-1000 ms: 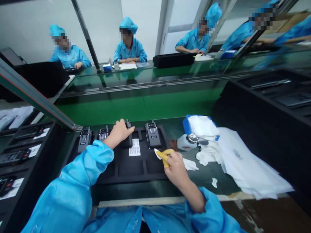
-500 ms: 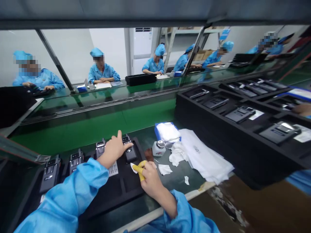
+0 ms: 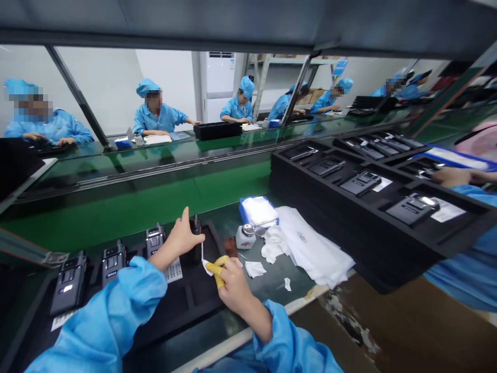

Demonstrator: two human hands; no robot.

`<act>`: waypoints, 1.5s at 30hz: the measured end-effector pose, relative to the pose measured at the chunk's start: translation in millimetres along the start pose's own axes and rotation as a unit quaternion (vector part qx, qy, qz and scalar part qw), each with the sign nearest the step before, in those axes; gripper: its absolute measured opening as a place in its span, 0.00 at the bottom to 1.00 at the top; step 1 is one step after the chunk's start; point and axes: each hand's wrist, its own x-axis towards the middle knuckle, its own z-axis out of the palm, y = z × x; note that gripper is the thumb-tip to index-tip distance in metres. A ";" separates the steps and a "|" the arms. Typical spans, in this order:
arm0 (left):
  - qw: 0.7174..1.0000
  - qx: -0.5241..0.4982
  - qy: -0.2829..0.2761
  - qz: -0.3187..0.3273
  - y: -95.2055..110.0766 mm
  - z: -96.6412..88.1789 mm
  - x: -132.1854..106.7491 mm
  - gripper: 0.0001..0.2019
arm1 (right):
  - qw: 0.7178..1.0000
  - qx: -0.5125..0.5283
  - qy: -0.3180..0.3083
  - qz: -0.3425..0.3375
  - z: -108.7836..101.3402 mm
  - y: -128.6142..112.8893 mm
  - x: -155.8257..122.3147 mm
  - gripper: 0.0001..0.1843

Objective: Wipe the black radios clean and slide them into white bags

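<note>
My left hand (image 3: 179,239) is wrapped round a small black device (image 3: 195,239) that stands on edge at the right end of a black foam tray (image 3: 194,295). My right hand (image 3: 230,282), with yellow finger cots on thumb and forefinger, pinches a small white wipe (image 3: 205,266) beside that device. Three more black devices (image 3: 113,257) lie in the tray's slots to the left. A white label sheet (image 3: 174,269) lies in the tray under my left wrist.
A white bottle (image 3: 246,237), a blue box of wipes (image 3: 258,210) and loose white cloths (image 3: 310,248) lie right of the tray. A stack of black trays with devices (image 3: 373,202) fills the right. Another person's hand (image 3: 450,177) reaches there. Workers sit beyond the green conveyor (image 3: 155,191).
The camera swung right and up. My left hand shifted from one device to the rightmost one and tipped it on edge; my right hand brought the wipe up to it.
</note>
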 end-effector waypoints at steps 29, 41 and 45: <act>0.945 -0.254 0.018 0.205 -37.6 20.8 -87.0 0.28 | 0.971 -0.103 -0.011 -0.217 -45.0 -36.3 53.6 0.27; 0.951 -0.228 0.013 0.208 -35.7 14.7 -86.9 0.27 | 0.973 -0.149 0.054 -0.167 -40.2 -29.6 54.5 0.22; 0.943 -0.236 0.020 0.233 -38.3 15.6 -86.6 0.27 | 0.969 -0.146 0.027 -0.197 -36.5 -34.2 56.8 0.21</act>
